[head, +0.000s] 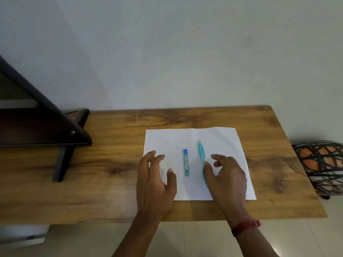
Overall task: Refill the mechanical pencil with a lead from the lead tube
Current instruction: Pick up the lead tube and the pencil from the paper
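A blue lead tube with a darker blue cap lies lengthwise on a white sheet of paper. Just to its right lies a translucent teal mechanical pencil, one end pointing away from me. My left hand hovers left of the tube with fingers spread and nothing in it. My right hand is over the paper to the pencil's right, fingers apart, its thumb beside the near half of the pencil and covering part of it. Whether the thumb touches the pencil I cannot tell.
The paper rests on a wooden table against a pale wall. A dark wooden stand occupies the table's left side. Beyond the right edge sits a woven basket. The table's front edge runs just beneath my wrists.
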